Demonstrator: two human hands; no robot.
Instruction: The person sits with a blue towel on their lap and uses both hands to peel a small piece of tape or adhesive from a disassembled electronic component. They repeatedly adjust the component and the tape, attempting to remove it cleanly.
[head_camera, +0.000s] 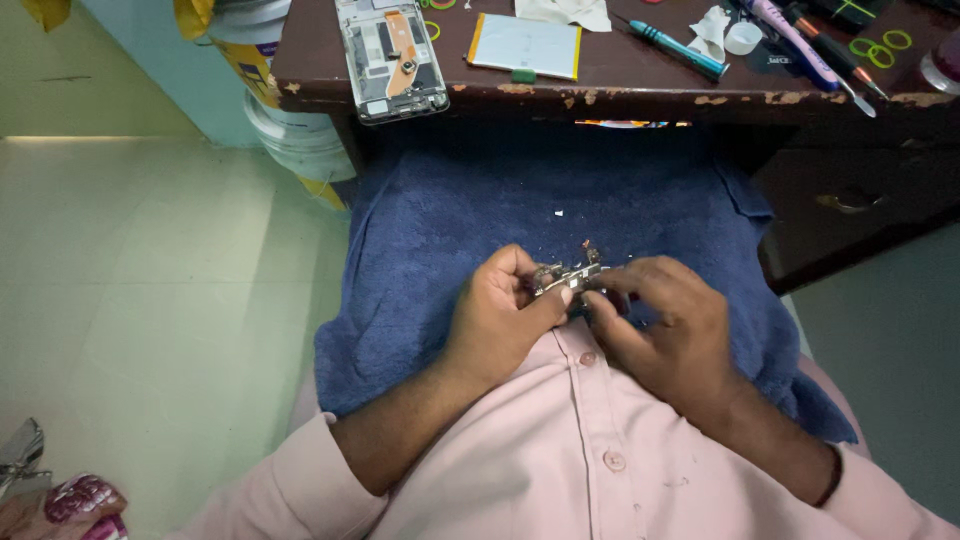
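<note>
Hands, left (500, 315) and right (660, 320), pinch a small metal circuit part (568, 280) between them.

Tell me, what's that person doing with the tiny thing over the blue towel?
A person in a pink shirt holds a small metal electronic part between both hands, the left hand and the right hand pinching it over a dark blue towel spread on the lap. In front, on a worn dark wooden desk, lie an opened phone frame with its insides showing, a flat white battery-like slab and a teal-handled screwdriver.
</note>
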